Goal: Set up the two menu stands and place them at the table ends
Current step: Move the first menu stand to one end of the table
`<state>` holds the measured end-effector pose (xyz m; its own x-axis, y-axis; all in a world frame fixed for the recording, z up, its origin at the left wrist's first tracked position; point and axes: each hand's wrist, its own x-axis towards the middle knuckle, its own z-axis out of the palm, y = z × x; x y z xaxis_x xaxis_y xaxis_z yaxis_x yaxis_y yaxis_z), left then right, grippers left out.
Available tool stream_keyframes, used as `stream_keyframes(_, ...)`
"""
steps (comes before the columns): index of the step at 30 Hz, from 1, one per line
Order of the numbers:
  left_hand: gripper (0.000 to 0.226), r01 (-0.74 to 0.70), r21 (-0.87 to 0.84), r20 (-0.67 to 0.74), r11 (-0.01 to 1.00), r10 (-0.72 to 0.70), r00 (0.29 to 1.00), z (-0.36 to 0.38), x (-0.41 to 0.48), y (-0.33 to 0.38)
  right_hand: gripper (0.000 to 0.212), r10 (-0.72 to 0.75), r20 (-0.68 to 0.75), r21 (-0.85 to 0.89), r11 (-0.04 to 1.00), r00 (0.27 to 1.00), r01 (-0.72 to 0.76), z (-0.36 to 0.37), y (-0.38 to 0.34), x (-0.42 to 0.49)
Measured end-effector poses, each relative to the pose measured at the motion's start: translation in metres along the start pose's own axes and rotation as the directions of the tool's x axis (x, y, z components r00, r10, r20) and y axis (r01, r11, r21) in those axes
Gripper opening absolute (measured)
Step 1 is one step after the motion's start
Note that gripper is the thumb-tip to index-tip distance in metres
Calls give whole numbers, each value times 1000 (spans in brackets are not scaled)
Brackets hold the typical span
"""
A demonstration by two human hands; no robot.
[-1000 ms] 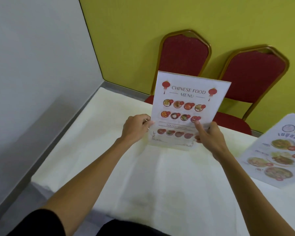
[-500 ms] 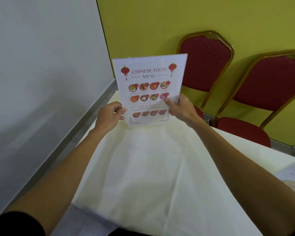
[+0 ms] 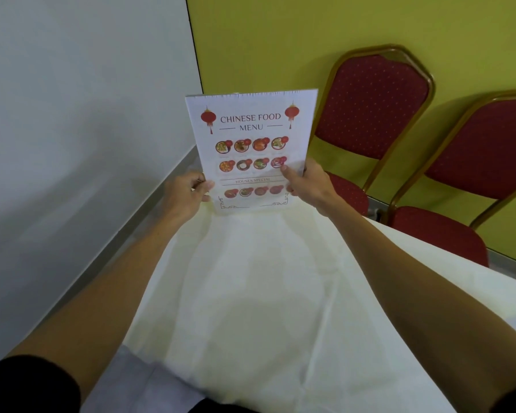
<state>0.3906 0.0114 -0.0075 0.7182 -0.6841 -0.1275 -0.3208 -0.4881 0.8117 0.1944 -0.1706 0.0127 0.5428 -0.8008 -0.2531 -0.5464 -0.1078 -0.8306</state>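
The left hand [image 3: 185, 193] pinches the lower left edge of the menu stand [image 3: 251, 150], its thumb lying across the front face and its fingers curled behind. The right hand [image 3: 306, 186] grips the lower right edge the same way, thumb pressed on the printed sheet beside the second row of dish pictures, the other fingers hidden behind the panel. Both forearms reach forward from the bottom corners of the head view, each ending in a dark sleeve [image 3: 27, 383].

The menu stand is upright, facing the camera, at the far end of the tabletop [image 3: 265, 293]. Its bottom edge is at the cloth; whether it touches the cloth or hangs just above it cannot be told. The sheet reads "Chinese Food Menu", with a red lantern at each upper corner and three rows of round dish pictures below.

A cream cloth covers the tabletop, creased in long folds. The grey wall [image 3: 72, 114] runs along the left side of it, and the yellow wall [image 3: 280, 40] stands behind. Two red chairs with gold frames stand against the yellow wall: the nearer chair [image 3: 373, 108] just behind and right of the menu stand, the other chair [image 3: 483, 162] farther right.
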Motion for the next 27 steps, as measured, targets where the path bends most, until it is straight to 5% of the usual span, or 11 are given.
stream_keyframes(12, 19, -13, -11, 30, 1000, 14, 999, 9, 10, 0, 61, 65, -39, 7, 998, 997, -65, -4, 18, 3)
stream_keyframes(20, 11, 30, -30, -26, 999, -31, 999, 2, 8, -8, 34, 7, -7, -29, 1000, 1000, -7, 6, -7, 14)
stream_keyframes(27, 10, 48, -23, -88, 999, -50, 995, 5, 11, -7, 44, 21, -26, -38, 999, 999, -22, 11, -15, 27)
